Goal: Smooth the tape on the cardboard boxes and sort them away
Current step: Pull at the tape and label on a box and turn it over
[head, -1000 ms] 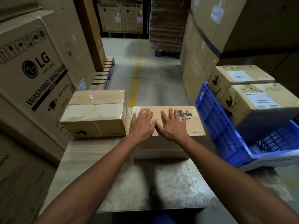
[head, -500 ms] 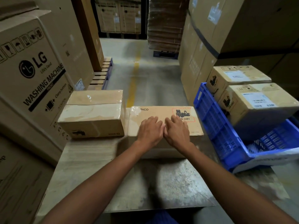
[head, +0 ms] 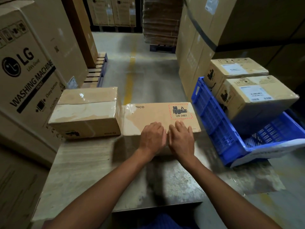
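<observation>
Two boxes on the table [head: 92, 171]: taped box [head: 85, 111] left, PICO box [head: 153, 113] just beside it; two labelled boxes [head: 257, 96] in a tilted blue crate [head: 212, 116], right. Worn grey tabletop, warehouse aisle, tall cartons [head: 24, 71] around, yellow floor line [head: 130, 76]. Left hand [head: 153, 136] and right hand [head: 181, 138], side by side, lie flat, fingers out, on the PICO box's near top edge, gripping nothing.

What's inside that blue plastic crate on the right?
A brown cardboard box with a white label leans inside the blue plastic crate. A second labelled cardboard box sits behind it, its base covered. The crate floor beneath them is hidden.
</observation>
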`<action>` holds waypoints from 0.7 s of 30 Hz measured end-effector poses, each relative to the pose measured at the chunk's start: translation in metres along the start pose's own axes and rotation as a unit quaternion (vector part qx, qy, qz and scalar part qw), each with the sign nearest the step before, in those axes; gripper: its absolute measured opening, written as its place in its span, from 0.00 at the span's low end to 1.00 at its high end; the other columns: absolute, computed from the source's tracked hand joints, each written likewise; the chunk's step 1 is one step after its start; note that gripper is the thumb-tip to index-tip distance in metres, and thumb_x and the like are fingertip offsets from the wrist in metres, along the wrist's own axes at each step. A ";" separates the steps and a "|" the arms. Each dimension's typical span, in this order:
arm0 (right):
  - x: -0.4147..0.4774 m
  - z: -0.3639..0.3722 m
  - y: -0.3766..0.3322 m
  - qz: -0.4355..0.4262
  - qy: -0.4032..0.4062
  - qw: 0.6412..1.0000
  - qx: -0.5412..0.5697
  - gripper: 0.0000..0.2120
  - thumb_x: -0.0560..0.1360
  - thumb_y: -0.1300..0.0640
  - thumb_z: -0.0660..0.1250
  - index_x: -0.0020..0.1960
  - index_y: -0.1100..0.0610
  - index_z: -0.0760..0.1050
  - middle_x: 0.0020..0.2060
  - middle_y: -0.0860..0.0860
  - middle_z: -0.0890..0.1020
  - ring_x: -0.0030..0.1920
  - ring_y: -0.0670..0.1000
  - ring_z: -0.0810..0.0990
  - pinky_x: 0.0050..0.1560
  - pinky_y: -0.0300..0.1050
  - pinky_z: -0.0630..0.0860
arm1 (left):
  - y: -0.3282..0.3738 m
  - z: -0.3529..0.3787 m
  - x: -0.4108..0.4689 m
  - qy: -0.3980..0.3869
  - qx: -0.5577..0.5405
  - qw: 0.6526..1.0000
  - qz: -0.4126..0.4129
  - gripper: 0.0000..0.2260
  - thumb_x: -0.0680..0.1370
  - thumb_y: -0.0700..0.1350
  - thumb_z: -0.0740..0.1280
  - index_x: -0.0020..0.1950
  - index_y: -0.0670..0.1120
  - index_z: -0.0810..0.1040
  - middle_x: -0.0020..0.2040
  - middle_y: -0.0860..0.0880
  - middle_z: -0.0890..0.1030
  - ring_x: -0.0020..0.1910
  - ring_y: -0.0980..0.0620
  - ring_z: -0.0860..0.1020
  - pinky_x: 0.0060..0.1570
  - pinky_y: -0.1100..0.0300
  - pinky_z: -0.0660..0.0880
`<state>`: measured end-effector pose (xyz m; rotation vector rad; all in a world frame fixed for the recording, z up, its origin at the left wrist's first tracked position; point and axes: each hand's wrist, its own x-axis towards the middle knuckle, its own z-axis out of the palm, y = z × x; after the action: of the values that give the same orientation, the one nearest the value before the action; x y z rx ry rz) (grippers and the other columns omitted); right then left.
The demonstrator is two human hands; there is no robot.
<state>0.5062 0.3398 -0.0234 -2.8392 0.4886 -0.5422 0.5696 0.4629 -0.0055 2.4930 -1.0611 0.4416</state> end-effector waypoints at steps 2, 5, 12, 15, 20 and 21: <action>0.001 0.000 0.000 0.012 0.005 1.000 0.014 0.15 0.78 0.50 0.54 0.46 0.55 0.77 0.52 0.56 0.80 0.60 0.58 0.77 0.60 0.59 0.68 | 0.005 0.001 0.010 -0.004 0.030 0.999 -0.018 0.14 0.74 0.46 0.60 0.32 0.43 0.79 0.33 0.44 0.79 0.32 0.44 0.77 0.31 0.56 0.73; 0.010 -0.010 0.001 0.011 0.011 0.999 0.039 0.14 0.77 0.50 0.57 0.42 0.55 0.78 0.44 0.52 0.80 0.51 0.57 0.78 0.53 0.56 0.70 | 0.008 0.001 0.023 -0.005 0.046 0.999 -0.009 0.12 0.73 0.46 0.63 0.33 0.43 0.80 0.34 0.44 0.80 0.34 0.43 0.77 0.31 0.56 0.72; 0.007 -0.012 0.036 0.020 -0.003 1.000 -0.015 0.21 0.80 0.49 0.54 0.62 0.58 0.79 0.68 0.60 0.77 0.71 0.61 0.73 0.71 0.62 0.67 | 0.033 0.023 0.029 -0.102 0.023 0.994 0.011 0.21 0.76 0.49 0.53 0.57 0.43 0.82 0.62 0.41 0.81 0.61 0.40 0.79 0.57 0.47 0.77; 0.007 -0.013 0.040 0.002 0.004 0.999 -0.033 0.21 0.79 0.48 0.54 0.60 0.58 0.79 0.63 0.59 0.80 0.66 0.60 0.78 0.65 0.59 0.74 | 0.041 0.018 0.036 -0.128 0.019 0.992 -0.016 0.24 0.76 0.50 0.51 0.57 0.43 0.83 0.61 0.42 0.82 0.61 0.41 0.78 0.60 0.47 0.75; 0.035 -0.030 0.045 -0.018 -0.047 0.996 -0.075 0.11 0.77 0.48 0.64 0.55 0.53 0.75 0.55 0.53 0.78 0.56 0.55 0.76 0.52 0.53 0.74 | 0.038 0.009 0.068 -0.175 0.059 0.983 0.005 0.17 0.78 0.46 0.58 0.60 0.43 0.81 0.63 0.42 0.79 0.60 0.41 0.75 0.58 0.48 0.73; 0.042 -0.032 0.045 -0.019 -0.055 0.996 -0.062 0.12 0.79 0.48 0.62 0.58 0.53 0.75 0.58 0.54 0.77 0.59 0.56 0.76 0.54 0.54 0.75 | 0.033 0.012 0.072 -0.175 0.062 0.983 0.001 0.18 0.78 0.47 0.57 0.62 0.43 0.79 0.66 0.41 0.78 0.63 0.41 0.74 0.60 0.47 0.73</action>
<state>0.5185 0.2786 0.0071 -2.9823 0.4658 -0.3717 0.5940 0.3925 0.0229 2.7486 -1.1952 0.0687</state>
